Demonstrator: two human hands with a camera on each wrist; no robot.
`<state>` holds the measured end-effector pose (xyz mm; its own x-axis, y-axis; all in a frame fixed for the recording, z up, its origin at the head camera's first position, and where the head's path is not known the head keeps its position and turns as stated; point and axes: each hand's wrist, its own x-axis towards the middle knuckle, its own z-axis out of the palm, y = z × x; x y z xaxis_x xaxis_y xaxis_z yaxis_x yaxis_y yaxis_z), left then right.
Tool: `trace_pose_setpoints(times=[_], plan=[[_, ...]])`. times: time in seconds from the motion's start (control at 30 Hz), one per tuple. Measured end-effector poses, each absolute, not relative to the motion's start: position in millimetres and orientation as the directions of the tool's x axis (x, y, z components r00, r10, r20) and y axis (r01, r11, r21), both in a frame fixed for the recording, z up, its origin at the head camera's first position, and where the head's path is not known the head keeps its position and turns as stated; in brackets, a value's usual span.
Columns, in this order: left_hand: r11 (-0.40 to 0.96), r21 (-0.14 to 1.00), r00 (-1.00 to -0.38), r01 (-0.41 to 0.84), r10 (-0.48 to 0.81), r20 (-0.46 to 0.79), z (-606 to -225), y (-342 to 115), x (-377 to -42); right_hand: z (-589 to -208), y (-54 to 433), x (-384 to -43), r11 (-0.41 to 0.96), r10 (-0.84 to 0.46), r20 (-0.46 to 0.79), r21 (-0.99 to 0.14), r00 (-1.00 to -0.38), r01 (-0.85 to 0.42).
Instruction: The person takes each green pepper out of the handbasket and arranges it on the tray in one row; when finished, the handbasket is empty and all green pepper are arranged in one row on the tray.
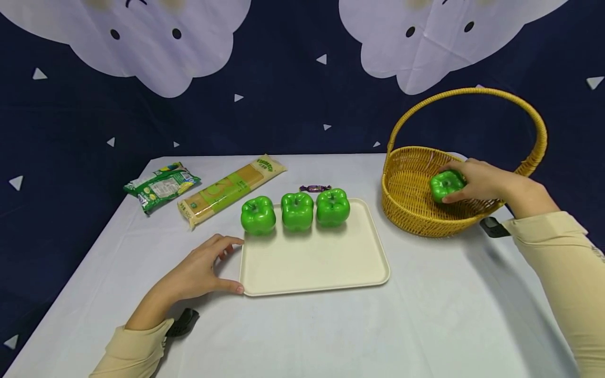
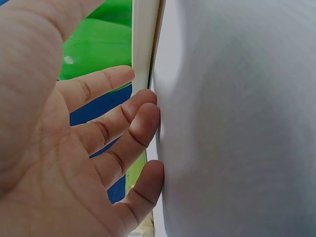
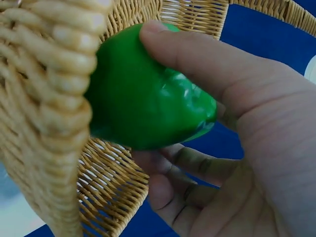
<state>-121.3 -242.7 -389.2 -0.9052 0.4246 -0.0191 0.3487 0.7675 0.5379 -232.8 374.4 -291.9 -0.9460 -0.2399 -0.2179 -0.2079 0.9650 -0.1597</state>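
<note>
Inside the wicker basket (image 1: 411, 223), my right hand (image 1: 487, 181) grips a green bell pepper (image 1: 446, 186), thumb on one side and fingers on the other. In the right wrist view the pepper (image 3: 143, 98) is partly hidden behind the basket's rim (image 3: 64, 98). My left hand (image 1: 200, 268) rests at the left edge of a cream tray (image 1: 314, 265), thumb at the near corner and index fingertip farther up, fingers loosely spread. Along the tray's far side stand three green peppers: a left one (image 1: 258, 216), a middle one (image 1: 297, 212) and a right one (image 1: 333, 208).
Behind the tray lies a small purple wrapped candy (image 1: 315, 188). To its left are a long pack of noodles (image 1: 231, 190) and a green snack bag (image 1: 163, 186). The basket's tall handle (image 1: 472, 91) arches above its opening. A dark blue patterned cloth (image 1: 283, 121) hangs behind the white table.
</note>
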Motion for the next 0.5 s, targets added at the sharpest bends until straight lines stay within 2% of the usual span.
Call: trace_pose_setpoints(times=[0.3, 0.5], plan=[[0.771, 0.535, -0.907, 0.347, 0.421, -0.019, -389, -242, -121, -282, 370, -226, 0.958, -0.225, -0.185, -0.223, -0.957, -0.182], [0.772, 0.534, -0.908, 0.345, 0.419, -0.019, -389, -242, -121, -273, 363, -221, 0.931, -0.251, -0.158, -0.308, -0.955, -0.194]])
